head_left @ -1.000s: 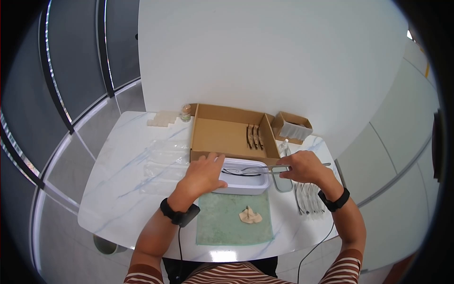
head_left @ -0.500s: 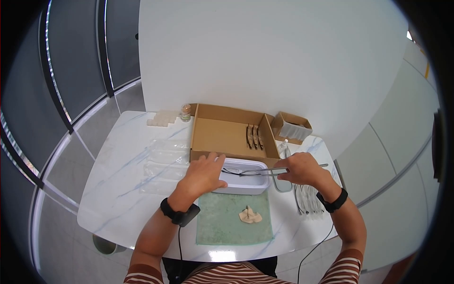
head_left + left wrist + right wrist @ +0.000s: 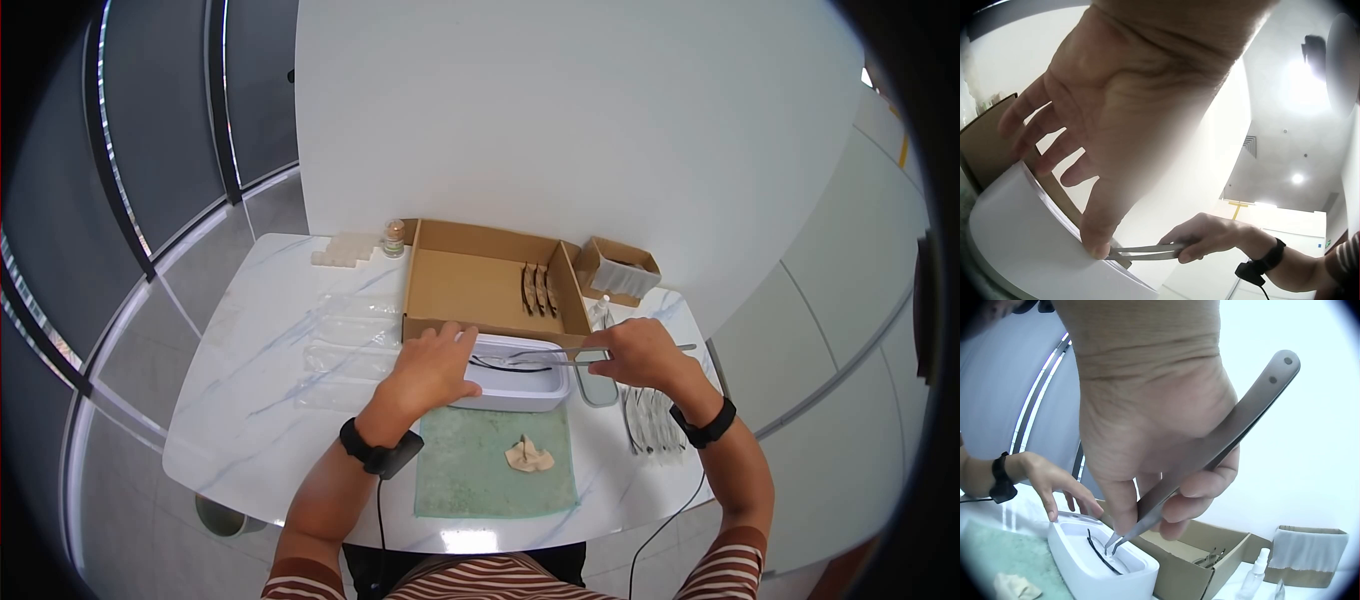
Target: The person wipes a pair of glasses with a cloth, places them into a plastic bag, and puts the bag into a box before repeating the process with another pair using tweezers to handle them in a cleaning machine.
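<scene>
My left hand [image 3: 430, 370] rests over the left end of a white oblong tub [image 3: 515, 404], with its fingers extended and spread. In the left wrist view the thumb [image 3: 1096, 240] touches the tub's rim. My right hand [image 3: 645, 355] grips steel tweezers [image 3: 1235, 431] between thumb and fingers, on the tub's right side. The tweezers' narrow bent tips point down into the tub, right beside a thin black curved strip [image 3: 1102, 555]. That strip lies along the inside of the tub. Beside it some clear, shiny material shows in the head view.
A cardboard box [image 3: 455, 285] behind the tub holds three dark curved pieces. Further right stand a smaller carton [image 3: 630, 285] and a spray bottle [image 3: 1257, 572]. In front lies a green mat [image 3: 480, 470] with a crumpled beige cloth [image 3: 530, 456]. Several bagged strips [image 3: 655, 420] lie at right.
The tweezers first dipped leftward over the black strip, their arms spreading, then drew back a little. The strip shifted slightly with this. My left hand stayed in place on the tub.
</scene>
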The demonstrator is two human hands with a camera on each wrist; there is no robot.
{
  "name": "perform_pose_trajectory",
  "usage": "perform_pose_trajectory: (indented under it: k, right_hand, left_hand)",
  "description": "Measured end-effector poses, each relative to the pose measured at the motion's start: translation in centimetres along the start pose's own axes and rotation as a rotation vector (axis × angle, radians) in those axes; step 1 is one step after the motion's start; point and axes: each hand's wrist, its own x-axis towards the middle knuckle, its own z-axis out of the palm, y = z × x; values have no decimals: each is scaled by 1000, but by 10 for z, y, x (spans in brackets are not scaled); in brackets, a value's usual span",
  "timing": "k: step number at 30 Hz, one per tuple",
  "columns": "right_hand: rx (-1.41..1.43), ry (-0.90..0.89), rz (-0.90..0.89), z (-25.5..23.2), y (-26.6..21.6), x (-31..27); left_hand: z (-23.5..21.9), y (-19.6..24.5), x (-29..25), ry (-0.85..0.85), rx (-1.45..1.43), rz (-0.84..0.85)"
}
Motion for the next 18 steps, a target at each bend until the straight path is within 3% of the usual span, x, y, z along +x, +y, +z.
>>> perform_pose_trajectory:
  k: [18]
  right_hand:
    - [30, -11, -50, 9, 3, 22]
  left_hand:
    - [0, -1, 0, -4, -1, 3]
